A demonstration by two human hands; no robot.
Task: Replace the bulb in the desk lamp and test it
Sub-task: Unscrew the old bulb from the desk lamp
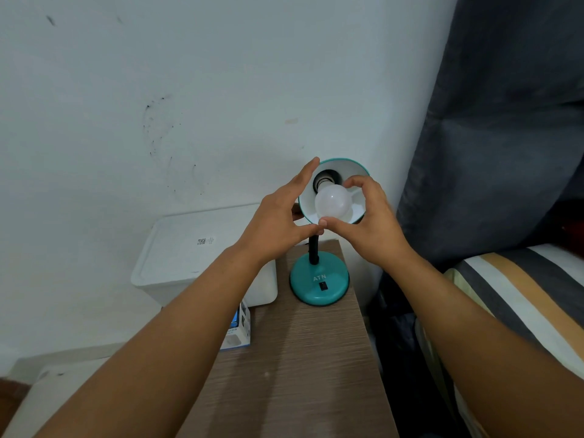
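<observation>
A teal desk lamp stands on the wooden table, its round base (319, 284) bearing a black switch and its shade (354, 167) tilted toward me. A white frosted bulb (332, 201) sits in the shade's mouth, its screw base at the dark socket (325, 180). My right hand (368, 222) grips the bulb with thumb below and fingers curled over the top. My left hand (281, 221) holds the shade's left rim, fingers stretched up along it and thumb beneath. The bulb is unlit.
A white lidded plastic box (189, 251) stands left of the lamp against the wall. A small blue-and-white bulb carton (241, 330) lies on the wooden table (300, 374) under my left forearm. A dark curtain (493, 137) and a striped mattress (521, 295) are on the right.
</observation>
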